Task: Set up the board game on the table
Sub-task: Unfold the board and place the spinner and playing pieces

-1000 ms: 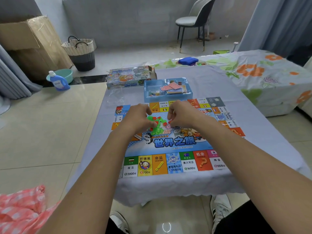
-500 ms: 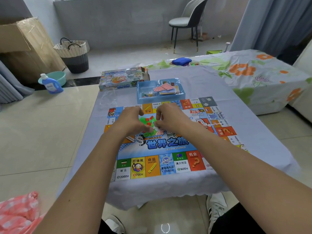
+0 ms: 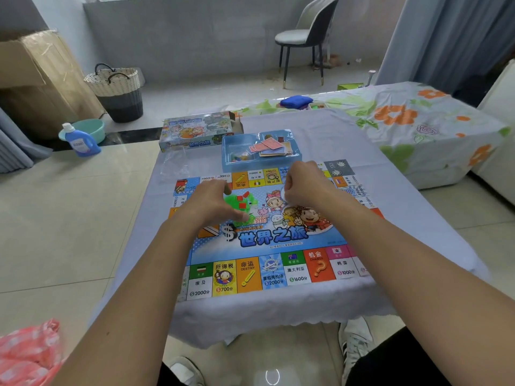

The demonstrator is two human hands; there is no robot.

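The colourful game board (image 3: 267, 240) lies flat on the cloth-covered table (image 3: 320, 135). Over the board's middle, my left hand (image 3: 209, 201) grips a small clear bag of green and red plastic pieces (image 3: 241, 204). My right hand (image 3: 305, 185) is curled into a fist a little to the right of the bag, and a faint edge of clear plastic shows at its fingers. Behind the hands stands the blue box tray (image 3: 231, 146) with cards and small tokens. The box lid (image 3: 195, 130) lies to its left.
A crumpled clear wrapper (image 3: 174, 165) lies on the cloth left of the tray. A flowered bed (image 3: 418, 121) adjoins the table on the right. On the floor to the left stand a detergent bottle (image 3: 79, 139) and a basket (image 3: 117, 90).
Both hands were pinched close together on the bag of pieces. My right hand has since pulled away to the right, and the green pieces now show beside my left hand.
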